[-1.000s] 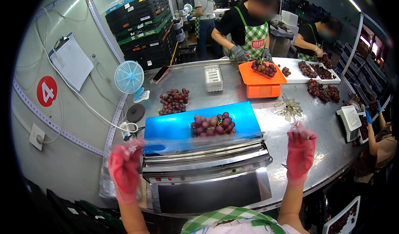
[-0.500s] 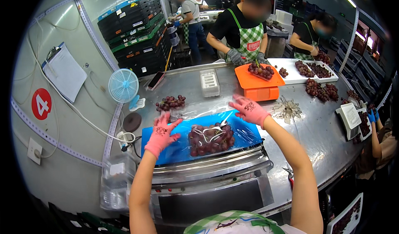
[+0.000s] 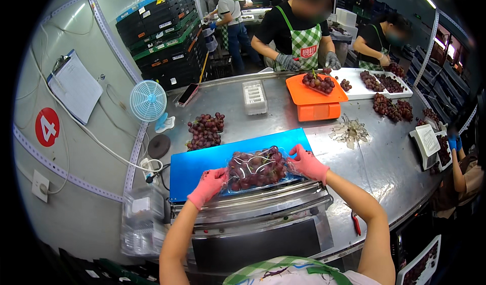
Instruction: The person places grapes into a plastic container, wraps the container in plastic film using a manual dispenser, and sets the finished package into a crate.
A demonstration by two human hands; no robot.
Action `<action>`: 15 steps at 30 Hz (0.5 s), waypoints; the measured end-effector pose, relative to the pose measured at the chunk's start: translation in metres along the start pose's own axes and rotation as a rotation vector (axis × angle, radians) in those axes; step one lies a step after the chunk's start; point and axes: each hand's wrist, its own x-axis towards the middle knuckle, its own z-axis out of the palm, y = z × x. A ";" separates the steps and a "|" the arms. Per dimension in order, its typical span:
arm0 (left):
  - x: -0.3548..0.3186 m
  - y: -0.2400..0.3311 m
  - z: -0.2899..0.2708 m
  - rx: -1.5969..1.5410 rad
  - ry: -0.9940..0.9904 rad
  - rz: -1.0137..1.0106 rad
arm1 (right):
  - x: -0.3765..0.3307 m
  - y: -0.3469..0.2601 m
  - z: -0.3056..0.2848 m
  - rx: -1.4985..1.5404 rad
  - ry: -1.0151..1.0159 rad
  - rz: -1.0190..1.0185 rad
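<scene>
A clear tray of red grapes (image 3: pixel 255 169) sits under clear film on the blue plate (image 3: pixel 190 176) of a wrapping machine (image 3: pixel 258 206). My left hand (image 3: pixel 209 185), in a pink glove, pinches the film at the tray's left end. At the right end my right hand (image 3: pixel 309 165), gloved alike, has its fingers closed on the film there. The fingertips of both hands are partly hidden by folded film. Just beyond the plate, on the left, lie more grapes (image 3: pixel 205 132).
Across the steel table, a co-worker in grey gloves (image 3: pixel 288 62) stands behind an orange scale (image 3: pixel 319 110) bearing grapes. A blue fan (image 3: pixel 148 101), a phone (image 3: pixel 188 95) and clear trays (image 3: pixel 254 98) lie beyond the plate. Red-handled snips (image 3: pixel 356 224) rest near my right forearm.
Both hands, spread open before, have come down and inward and closed on the film at the tray's ends. The film no longer spreads across the blue plate. The co-worker's gloved hands moved apart.
</scene>
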 end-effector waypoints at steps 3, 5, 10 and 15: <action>-0.016 0.049 -0.006 -0.497 -0.189 -0.192 | 0.013 0.023 -0.008 0.451 -0.207 0.102; -0.016 0.051 -0.011 -0.638 -0.227 -0.212 | 0.013 0.023 -0.016 0.695 -0.328 0.139; -0.008 0.045 -0.007 -0.630 -0.207 -0.217 | 0.008 -0.008 -0.019 0.444 -0.324 0.173; -0.012 0.053 0.007 -0.685 -0.137 -0.144 | 0.019 0.004 -0.003 -0.234 -0.135 -0.351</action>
